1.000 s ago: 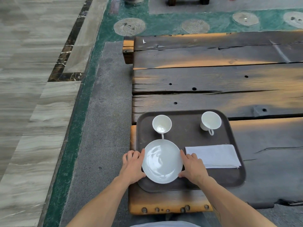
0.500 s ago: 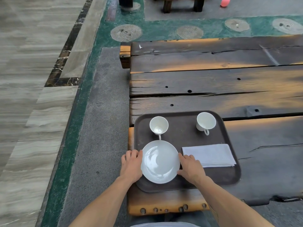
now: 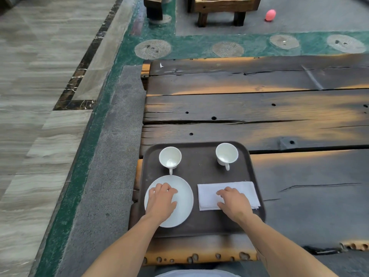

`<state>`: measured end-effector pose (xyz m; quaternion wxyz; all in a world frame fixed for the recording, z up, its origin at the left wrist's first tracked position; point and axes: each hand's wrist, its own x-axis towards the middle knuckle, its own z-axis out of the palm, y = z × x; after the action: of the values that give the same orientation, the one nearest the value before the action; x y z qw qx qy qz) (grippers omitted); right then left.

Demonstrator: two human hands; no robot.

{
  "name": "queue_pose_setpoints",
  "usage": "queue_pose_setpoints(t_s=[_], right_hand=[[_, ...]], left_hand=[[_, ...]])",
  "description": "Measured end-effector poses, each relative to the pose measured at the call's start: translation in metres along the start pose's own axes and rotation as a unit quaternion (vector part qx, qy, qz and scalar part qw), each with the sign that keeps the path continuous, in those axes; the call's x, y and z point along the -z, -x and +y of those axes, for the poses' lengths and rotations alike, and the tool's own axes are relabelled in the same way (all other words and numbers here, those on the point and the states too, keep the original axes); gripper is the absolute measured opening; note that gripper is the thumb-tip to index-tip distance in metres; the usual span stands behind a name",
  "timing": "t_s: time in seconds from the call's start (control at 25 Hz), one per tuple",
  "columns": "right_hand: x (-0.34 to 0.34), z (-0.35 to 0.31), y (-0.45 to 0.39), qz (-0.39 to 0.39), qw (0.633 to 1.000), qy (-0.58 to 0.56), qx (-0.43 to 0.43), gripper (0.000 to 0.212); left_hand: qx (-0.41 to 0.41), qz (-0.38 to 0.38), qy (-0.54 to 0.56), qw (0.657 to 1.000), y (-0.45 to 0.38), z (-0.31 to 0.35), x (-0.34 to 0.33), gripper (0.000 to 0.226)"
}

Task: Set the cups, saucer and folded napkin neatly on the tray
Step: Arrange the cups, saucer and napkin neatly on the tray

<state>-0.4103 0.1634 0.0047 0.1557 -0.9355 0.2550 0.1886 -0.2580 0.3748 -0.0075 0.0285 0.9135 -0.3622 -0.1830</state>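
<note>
A dark brown tray (image 3: 201,226) lies at the near left corner of the wooden table. Two white cups stand at its far side, one on the left (image 3: 170,158) and one on the right (image 3: 227,154), handles pointing toward me. A white saucer (image 3: 184,198) sits at the tray's near left, and my left hand (image 3: 161,200) rests flat on it with fingers apart. A folded white napkin (image 3: 207,193) lies at the near right, with my right hand (image 3: 234,202) spread on top of it. Neither hand grips anything.
The dark plank table (image 3: 259,108) stretches away and to the right of the tray. Its left edge drops to a grey and green floor. A wooden stool (image 3: 221,9) and a pink ball (image 3: 270,15) sit on the floor beyond the table.
Both hands have left the saucer's sides. My left hand now lies on top of the saucer and my right hand has moved right onto the napkin. The view has tilted up.
</note>
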Motion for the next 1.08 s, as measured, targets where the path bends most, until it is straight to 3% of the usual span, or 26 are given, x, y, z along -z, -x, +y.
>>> queue_pose_setpoints(t_s=[0.24,0.48,0.72,1.08], right_hand=[[0.002,0.061,0.014,-0.006,0.997,0.064,0.035,0.045],[0.002,0.114,0.031,-0.003,0.992,0.111,0.053,0.033],[-0.002,0.115,0.031,0.023,0.987,0.150,0.054,0.027],[-0.003,0.109,0.026,0.030,0.986,0.158,0.048,0.017]], left_hand=[[-0.027,-0.012,0.002,1.000,0.000,0.056,-0.016,0.036],[-0.021,-0.021,-0.023,0.999,0.003,0.095,-0.032,0.036],[-0.029,-0.027,-0.062,0.997,0.000,0.104,-0.035,0.036],[-0.106,-0.033,-0.138,0.984,-0.012,0.101,-0.036,0.026]])
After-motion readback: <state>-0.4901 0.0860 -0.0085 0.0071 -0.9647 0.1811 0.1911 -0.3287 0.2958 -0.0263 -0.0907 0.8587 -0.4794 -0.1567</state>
